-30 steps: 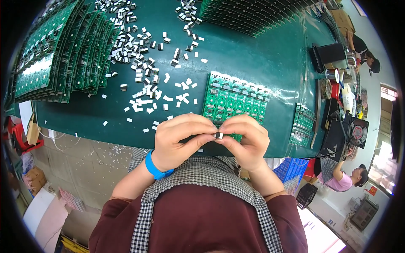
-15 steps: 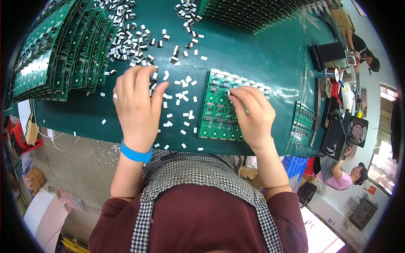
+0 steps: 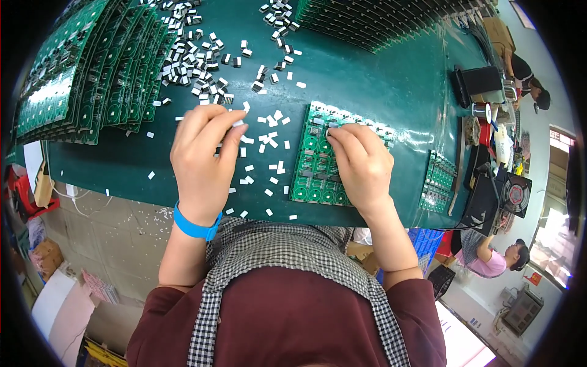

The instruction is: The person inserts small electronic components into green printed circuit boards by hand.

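A green circuit board panel (image 3: 315, 160), divided into several repeated sections, lies flat on the green table mat. My right hand (image 3: 362, 164) is over its upper middle, thumb and fingertips pinched together at the board's surface; whatever is between them is hidden. To the left, my left hand (image 3: 205, 153), with a blue band on its wrist, holds a small white-topped connector (image 3: 238, 123) between thumb and forefinger. Beyond that hand spreads a pile of black connectors with white tops (image 3: 189, 64). Small white flat pieces (image 3: 272, 121) are scattered between my hands.
Stacked green circuit boards (image 3: 61, 79) stand at the far left, and another stack (image 3: 367, 21) is at the back. A smaller board (image 3: 438, 180) lies right, near a black fan (image 3: 516, 194) and a solder spool (image 3: 482, 110). Two people are farther off at right.
My left hand's fingers have closed from apart to a pinch on a white-topped connector. My right hand has shifted slightly left, and the white bit at its fingertips no longer shows.
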`<state>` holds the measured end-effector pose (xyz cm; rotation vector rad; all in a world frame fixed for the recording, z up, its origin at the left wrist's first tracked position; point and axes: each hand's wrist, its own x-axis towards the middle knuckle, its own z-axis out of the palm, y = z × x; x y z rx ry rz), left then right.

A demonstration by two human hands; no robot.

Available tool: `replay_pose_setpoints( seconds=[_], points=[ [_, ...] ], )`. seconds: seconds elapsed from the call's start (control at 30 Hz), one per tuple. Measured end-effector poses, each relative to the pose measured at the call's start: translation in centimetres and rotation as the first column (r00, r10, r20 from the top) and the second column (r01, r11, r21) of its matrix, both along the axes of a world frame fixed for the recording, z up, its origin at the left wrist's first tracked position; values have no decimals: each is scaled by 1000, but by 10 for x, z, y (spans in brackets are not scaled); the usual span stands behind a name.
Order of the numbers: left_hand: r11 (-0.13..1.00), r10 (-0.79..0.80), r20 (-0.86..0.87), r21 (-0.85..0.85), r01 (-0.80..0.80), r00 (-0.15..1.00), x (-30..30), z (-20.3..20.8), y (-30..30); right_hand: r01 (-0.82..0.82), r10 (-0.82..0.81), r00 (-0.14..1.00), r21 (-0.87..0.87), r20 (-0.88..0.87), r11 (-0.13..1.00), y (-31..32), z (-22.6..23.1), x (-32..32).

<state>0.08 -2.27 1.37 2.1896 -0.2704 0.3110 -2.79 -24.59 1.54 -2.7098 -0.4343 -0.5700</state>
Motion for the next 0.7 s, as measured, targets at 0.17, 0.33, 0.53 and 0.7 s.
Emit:
replay_pose_setpoints(
  seconds=[0.17,0.33,0.53,0.7],
  points=[
    [858,-257,-221,-501,117,941,-15,1,-12,-30,29,999,-54,-23,998,-1,5,-6],
    [603,-464,-345,-798,5,816,-33,3,-25,16,41,976,258,-213,966,17,35,-23],
    [593,-550,-142,-761,264,823,-38,0,-30,-58,331,914,732,-234,678,15,25,-37],
    [573,-516,-186,-800,176,836,-41,3,-38,-76,284,941,705,-183,705,12,22,-40]
  ],
)
